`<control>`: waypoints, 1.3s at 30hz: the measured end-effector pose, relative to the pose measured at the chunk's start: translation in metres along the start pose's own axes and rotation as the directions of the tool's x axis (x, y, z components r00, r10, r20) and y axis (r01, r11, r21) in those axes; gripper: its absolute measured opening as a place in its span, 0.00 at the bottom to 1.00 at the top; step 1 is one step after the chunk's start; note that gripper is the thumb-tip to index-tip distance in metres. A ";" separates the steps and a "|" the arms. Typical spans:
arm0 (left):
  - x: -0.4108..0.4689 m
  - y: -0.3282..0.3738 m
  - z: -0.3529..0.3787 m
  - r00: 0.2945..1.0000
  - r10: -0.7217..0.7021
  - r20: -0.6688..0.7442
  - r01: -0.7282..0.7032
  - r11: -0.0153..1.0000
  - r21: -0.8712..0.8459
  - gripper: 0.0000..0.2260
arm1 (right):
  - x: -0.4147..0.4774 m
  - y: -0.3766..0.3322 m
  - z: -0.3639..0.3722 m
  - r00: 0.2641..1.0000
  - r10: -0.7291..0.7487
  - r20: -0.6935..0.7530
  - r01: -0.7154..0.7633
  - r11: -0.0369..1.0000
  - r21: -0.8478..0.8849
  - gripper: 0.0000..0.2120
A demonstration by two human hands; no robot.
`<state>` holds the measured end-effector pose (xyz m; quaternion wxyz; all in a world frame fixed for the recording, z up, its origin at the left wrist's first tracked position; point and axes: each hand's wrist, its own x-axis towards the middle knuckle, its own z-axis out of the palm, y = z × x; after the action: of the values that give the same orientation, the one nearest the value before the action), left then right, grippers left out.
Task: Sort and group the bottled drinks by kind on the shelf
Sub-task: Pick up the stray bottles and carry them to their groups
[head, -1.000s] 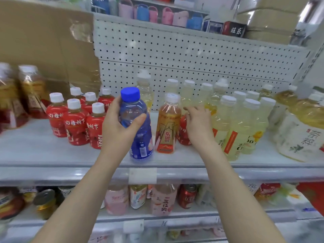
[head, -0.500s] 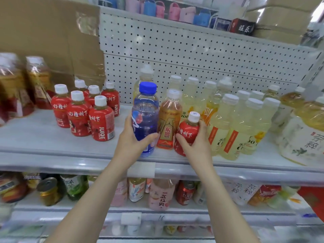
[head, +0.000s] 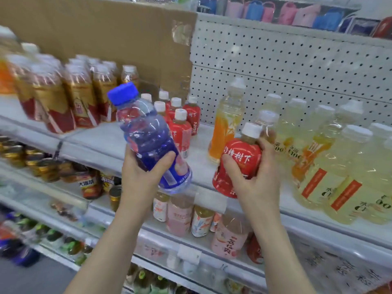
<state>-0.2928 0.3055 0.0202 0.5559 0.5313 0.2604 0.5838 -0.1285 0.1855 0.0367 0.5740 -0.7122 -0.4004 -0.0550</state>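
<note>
Holding one bottle in each hand, we have both off the white metal shelf (head: pixel 201 164), just in front of its near edge. Our left hand (head: pixel 144 175) grips the blue-tinted clear plastic bottle (head: pixel 148 141) round its lower half. It has a blue cap and tilts left. Our right hand (head: pixel 257 185) grasps the small red-labelled bottle (head: pixel 240 160), which has a white cap and leans slightly right. The two bottles are near each other but not touching.

Far left of the blue one, a group of matching red juice bottles (head: pixel 180 132) stands on the shelf; we count six white caps. One tall orange drink bottle (head: pixel 223 128) stands alone, just beyond the red bottle in hand. Between it and the red group lies a bare strip of shelf running from the pegboard back panel (head: pixel 275 66) to the near edge. To the right, pale yellow drink bottles (head: pixel 343 166) crowd together, at least seven, overlapping. At far left stand gold-and-red bottles (head: pixel 78 96), too blurred to count.
</note>
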 end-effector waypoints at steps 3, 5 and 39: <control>0.001 0.000 -0.033 0.998 -0.042 -0.045 0.043 0.999 0.018 0.34 | 0.008 -0.006 0.044 0.993 -0.011 0.115 0.016 0.999 -0.039 0.34; 0.007 -0.001 -0.049 0.996 -0.065 -0.062 0.066 0.998 0.018 0.35 | 0.020 -0.009 0.072 0.985 -0.036 0.166 0.042 0.999 -0.034 0.34; 0.071 -0.022 -0.054 0.835 -0.258 0.486 0.279 0.960 0.030 0.30 | 0.037 0.013 0.032 0.871 0.269 -0.410 -0.359 0.920 -0.157 0.47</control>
<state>-0.3205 0.3916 0.0078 0.6907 0.6071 0.1722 0.3532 -0.1078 0.2318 0.0353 0.5563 -0.8046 -0.1503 -0.1432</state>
